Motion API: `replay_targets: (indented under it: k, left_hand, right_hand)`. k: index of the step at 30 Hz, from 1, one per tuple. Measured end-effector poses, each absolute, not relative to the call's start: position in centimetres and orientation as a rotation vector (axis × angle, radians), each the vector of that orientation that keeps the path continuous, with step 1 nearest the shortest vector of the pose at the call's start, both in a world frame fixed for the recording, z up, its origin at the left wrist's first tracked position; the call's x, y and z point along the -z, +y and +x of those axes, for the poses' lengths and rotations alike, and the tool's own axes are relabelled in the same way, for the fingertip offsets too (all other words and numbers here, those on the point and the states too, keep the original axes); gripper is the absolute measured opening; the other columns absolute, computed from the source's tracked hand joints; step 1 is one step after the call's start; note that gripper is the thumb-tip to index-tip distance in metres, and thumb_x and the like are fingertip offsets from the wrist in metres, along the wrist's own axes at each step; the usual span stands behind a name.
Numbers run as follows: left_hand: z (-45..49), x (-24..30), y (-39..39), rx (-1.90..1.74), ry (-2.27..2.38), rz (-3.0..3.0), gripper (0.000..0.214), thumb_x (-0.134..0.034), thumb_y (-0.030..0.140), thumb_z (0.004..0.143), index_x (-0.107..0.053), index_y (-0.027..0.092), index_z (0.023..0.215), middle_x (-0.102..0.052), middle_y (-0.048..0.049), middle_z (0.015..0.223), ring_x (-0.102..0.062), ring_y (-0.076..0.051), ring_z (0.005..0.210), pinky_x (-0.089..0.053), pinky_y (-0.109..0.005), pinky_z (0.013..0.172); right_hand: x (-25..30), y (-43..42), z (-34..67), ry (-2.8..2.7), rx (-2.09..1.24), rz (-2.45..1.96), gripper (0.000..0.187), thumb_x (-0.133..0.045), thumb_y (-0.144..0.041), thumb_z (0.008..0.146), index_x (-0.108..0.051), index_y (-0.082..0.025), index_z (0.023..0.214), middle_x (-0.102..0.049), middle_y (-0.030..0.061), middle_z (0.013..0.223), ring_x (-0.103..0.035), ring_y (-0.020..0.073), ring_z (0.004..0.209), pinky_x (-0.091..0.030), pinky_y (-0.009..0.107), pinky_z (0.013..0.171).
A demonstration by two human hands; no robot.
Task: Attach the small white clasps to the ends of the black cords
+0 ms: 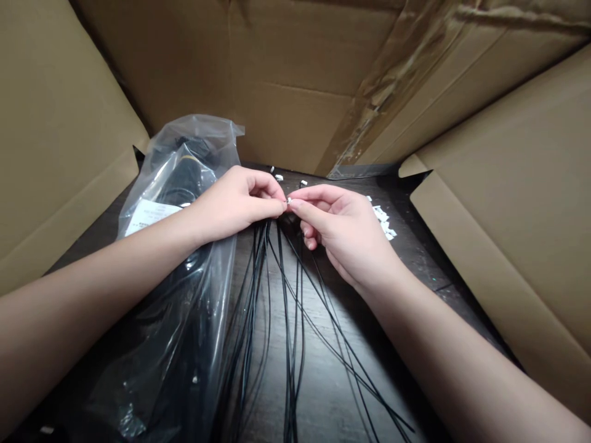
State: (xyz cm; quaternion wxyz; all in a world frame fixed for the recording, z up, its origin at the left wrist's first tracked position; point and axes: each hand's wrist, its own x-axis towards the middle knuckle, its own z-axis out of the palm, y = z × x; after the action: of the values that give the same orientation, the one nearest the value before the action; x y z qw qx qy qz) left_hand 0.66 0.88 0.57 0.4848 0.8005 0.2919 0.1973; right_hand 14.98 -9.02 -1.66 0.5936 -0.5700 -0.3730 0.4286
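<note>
1. Pinching a small white connector between thumb and forefinger, the right hand is nearly closed, its other fingers curled beneath; the connector sits right at the fingertips, where the two hands meet.
2. The left hand is also curled nearly shut, its fingertips bunched against the right hand's forefinger, just beside the connector; the fingers hide exactly what they grip, though the tops of the wires run up to them.
3. A loose bundle of thin black wires hangs from the meeting point of the hands and fans out towards the person across the dark wood tabletop; the strands cross one another, and their upper ends disappear behind the fingers.
4. Just beyond the right hand lies a small heap of white connector pieces, resting directly on the tabletop; a few more single white pieces sit apart, just past the fingertips.
5. Left of the left hand and under that forearm lies a clear plastic bag with coiled black cable inside it; a white paper label shows through the plastic near the left wrist.
6. Cardboard box walls rise beyond the hands, with flaps opening out on both sides; crumpled brown packing tape runs along a fold beyond the right hand.
</note>
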Motion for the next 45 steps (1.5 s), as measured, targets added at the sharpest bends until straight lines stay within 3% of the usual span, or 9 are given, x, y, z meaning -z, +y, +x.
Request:
replay_targets:
  k: [25, 45]
  left_hand:
    - [0.66, -0.8, 0.79, -0.462, 0.719, 1.895, 0.012, -0.068, 0.024, 0.075, -0.072, 0.013, 0.074, -0.071, -0.0031, 0.073, -0.062, -0.013, 0.073, -0.047, -0.025, 0.072]
    - [0.55, -0.67, 0.73, -0.462, 0.75, 1.907, 0.014, -0.067, 0.025, 0.073, -0.072, 0.013, 0.073, -0.07, -0.002, 0.07, -0.061, -0.012, 0.068, -0.043, -0.024, 0.063]
  right_hand:
    - [1.76, -9.13, 15.03, -0.891, -1.018, -1.314, 0.027, -0.079, -0.034, 0.071, -0.067, -0.014, 0.085, -0.057, -0.0038, 0.059, -0.046, 0.0046, 0.044, -0.036, 0.016, 0.036]
    - [1.52, -9.14, 14.96, -0.903, -1.029, -1.297, 0.038, -0.085, -0.043, 0.064, -0.068, -0.014, 0.083, -0.055, -0.0048, 0.055, -0.044, 0.0054, 0.042, -0.037, 0.018, 0.034]
